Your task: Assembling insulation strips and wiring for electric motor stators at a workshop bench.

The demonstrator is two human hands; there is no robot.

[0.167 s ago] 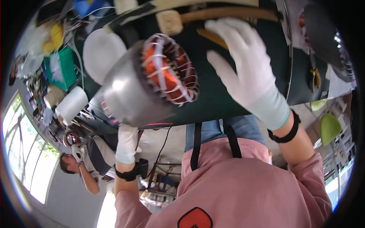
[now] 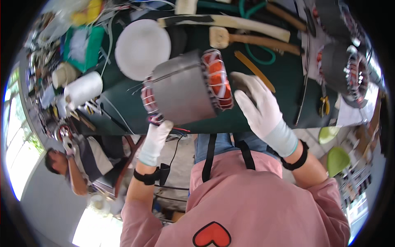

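Observation:
A motor stator, a grey metal cylinder, lies on its side on the dark green table. Orange-red windings laced with white cord stick out at its right end, and more show at its left end. My gloved left hand is closed at the stator's lower left edge, beside the lead wires; its fingertips are partly hidden. Just right of the right-end windings is my gloved right hand, open, thumb apart from the curved fingers, holding nothing.
Behind the stator are a white round lid, a mallet and a yellow-brown strip. A white roll and a green box stand left. Another stator and pliers lie right. A person sits lower left.
The stator has turned, its right-end windings now facing more to the right and its side showing. My right hand has come down and nearer to me. The whole view has shifted.

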